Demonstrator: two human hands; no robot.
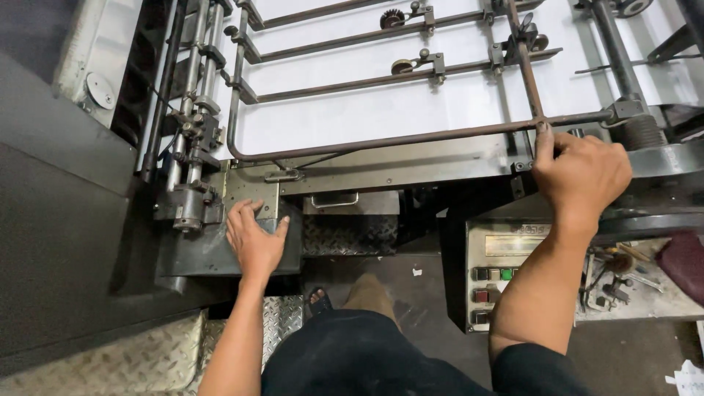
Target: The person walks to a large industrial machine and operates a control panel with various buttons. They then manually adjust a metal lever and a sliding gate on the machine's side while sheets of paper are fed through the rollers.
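Rod frame of rusted bars lay over the white sheet on the feed table, its front bar along the table's near edge. Right hand gripped that bar; left hand lay flat, unclenched, on the metal housing, apparently bracing.

Both arms reach forward and up from the bottom edge of the head view, bare to above the elbow. The left hand lies palm down, flat and open, fingers held close together and pointing away from the body, thumb splayed out to the right. Its forearm runs nearly straight, slim in view, wrist unbent. The right hand is further forward and higher, curled closed, knuckles up, with the index finger stretched out along its left side and the thumb tucked beneath. The right forearm slants up and rightward, the elbow bent near the lower edge
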